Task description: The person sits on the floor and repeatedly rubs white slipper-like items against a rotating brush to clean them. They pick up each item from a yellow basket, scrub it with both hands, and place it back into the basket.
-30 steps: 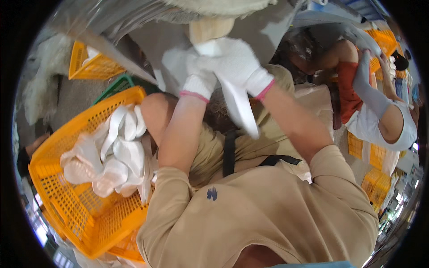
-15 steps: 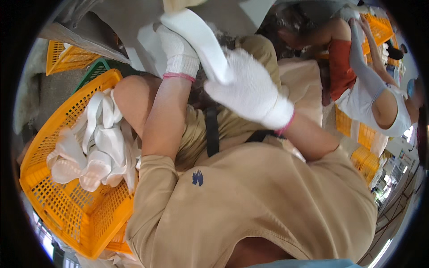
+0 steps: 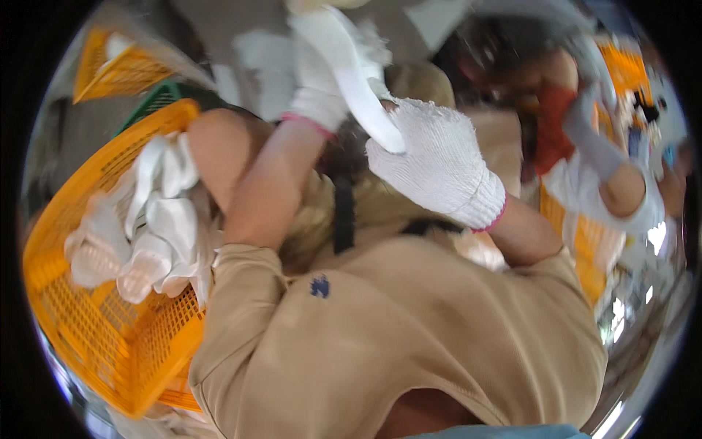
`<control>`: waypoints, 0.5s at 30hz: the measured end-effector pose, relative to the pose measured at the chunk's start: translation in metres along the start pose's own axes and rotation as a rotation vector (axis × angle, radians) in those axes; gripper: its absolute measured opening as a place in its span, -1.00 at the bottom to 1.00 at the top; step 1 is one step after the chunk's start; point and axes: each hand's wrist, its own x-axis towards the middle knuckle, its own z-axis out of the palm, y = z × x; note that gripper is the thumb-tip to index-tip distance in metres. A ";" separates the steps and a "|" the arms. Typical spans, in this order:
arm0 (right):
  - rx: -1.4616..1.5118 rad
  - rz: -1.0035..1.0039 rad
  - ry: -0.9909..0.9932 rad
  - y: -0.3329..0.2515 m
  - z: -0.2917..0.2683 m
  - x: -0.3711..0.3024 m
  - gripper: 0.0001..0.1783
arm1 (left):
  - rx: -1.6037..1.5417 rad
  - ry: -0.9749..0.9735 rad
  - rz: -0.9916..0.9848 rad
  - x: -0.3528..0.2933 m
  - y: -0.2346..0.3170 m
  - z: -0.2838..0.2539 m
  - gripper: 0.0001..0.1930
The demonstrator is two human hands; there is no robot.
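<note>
A long, curved white piece, shaped like a shoe sole (image 3: 347,69), slants between my two hands at the top centre. My left hand (image 3: 316,84), in a white knit glove, is closed around its upper part from behind; motion blur smears the fingers. In the same kind of glove, my right hand (image 3: 439,157) grips the lower end, its fingertips mostly hidden under the piece. Just beyond the upper end sits a pale beige rounded part (image 3: 325,6), cut off by the frame edge; I cannot tell if they touch.
To my left, an orange perforated basket (image 3: 55,307) holds several white sole-shaped pieces (image 3: 172,223). Behind it are a green crate (image 3: 150,102) and another orange basket (image 3: 91,73). A grey panel (image 3: 241,22) stands ahead. On the right, another person (image 3: 578,139) sits close beside orange baskets.
Both hands and the white piece have shifted slightly to the right, and the left hand's fingers now show on the piece's right side. The co-worker at right has changed posture.
</note>
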 end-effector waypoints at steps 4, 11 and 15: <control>0.771 0.651 -0.142 0.026 -0.007 -0.063 -0.45 | 0.253 0.400 0.303 -0.022 -0.027 0.035 -0.43; 0.923 0.501 0.040 0.014 0.007 -0.046 -0.37 | 0.555 0.434 0.558 -0.025 -0.003 0.072 -0.60; 1.193 0.631 0.026 0.023 0.013 -0.052 -0.48 | 0.317 0.385 0.409 -0.024 -0.001 0.048 -0.63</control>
